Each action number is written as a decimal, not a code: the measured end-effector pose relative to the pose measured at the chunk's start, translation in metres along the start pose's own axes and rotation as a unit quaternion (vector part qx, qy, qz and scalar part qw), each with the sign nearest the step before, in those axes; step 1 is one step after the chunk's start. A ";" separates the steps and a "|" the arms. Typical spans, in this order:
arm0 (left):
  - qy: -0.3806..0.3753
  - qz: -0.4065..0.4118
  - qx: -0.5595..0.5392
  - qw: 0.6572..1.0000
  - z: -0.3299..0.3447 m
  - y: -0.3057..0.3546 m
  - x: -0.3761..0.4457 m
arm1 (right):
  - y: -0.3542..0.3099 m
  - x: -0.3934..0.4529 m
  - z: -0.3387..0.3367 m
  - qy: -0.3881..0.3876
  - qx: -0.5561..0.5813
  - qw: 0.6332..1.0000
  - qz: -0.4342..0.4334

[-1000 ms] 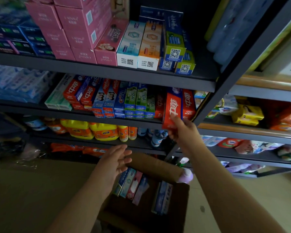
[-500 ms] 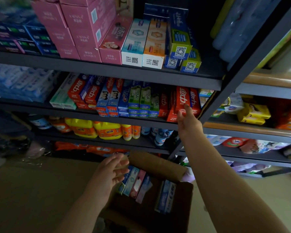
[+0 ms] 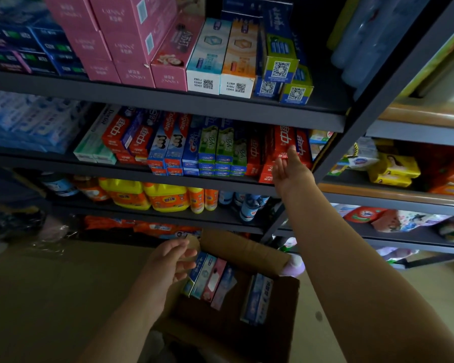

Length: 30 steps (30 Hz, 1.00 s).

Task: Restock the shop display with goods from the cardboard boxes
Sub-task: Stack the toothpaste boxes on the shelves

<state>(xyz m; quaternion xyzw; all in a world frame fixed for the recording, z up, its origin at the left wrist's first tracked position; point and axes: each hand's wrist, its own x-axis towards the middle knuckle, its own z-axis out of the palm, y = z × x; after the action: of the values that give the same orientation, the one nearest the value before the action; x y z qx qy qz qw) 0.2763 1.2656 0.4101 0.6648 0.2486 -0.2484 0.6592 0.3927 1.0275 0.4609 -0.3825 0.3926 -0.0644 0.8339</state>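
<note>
A red toothpaste box (image 3: 283, 142) stands among other red boxes at the right end of the middle shelf (image 3: 168, 176). My right hand (image 3: 290, 171) reaches up to it with straight fingers, fingertips at its front, holding nothing. An open cardboard box (image 3: 247, 250) sits on the floor below, with several toothpaste boxes (image 3: 210, 277) standing inside and a pale blue one (image 3: 257, 298) to their right. My left hand (image 3: 169, 260) hovers at the box's left edge with relaxed, spread fingers, beside the toothpaste boxes.
The dark metal rack holds pink cartons (image 3: 131, 38) and white boxes (image 3: 210, 56) on the top shelf, yellow detergent bottles (image 3: 147, 195) on the lower one. A second rack (image 3: 404, 195) with packets stands to the right. A bare tan floor (image 3: 50, 297) lies to the left.
My right hand pushed the red toothpaste box into the row on the middle shelf and let go of it. My left hand stayed by the cardboard box, shifting slightly toward the packs.
</note>
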 end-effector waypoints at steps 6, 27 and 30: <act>0.005 -0.006 0.035 0.999 -0.008 -0.018 0.007 | 0.016 0.000 -0.026 0.013 0.009 1.000 -0.027; -0.038 -0.084 0.217 0.972 -0.043 -0.139 0.107 | 0.286 0.004 -0.213 0.126 -0.350 0.913 0.170; -0.055 -0.091 0.231 0.967 -0.037 -0.169 0.144 | 0.322 0.038 -0.233 0.128 -0.366 0.901 0.194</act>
<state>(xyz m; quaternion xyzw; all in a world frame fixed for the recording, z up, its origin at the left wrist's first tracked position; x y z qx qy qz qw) 0.2733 1.3045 0.1884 0.7589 0.2074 -0.3944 0.4748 0.1929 1.1000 0.1235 -0.5654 0.5585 0.1985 0.5737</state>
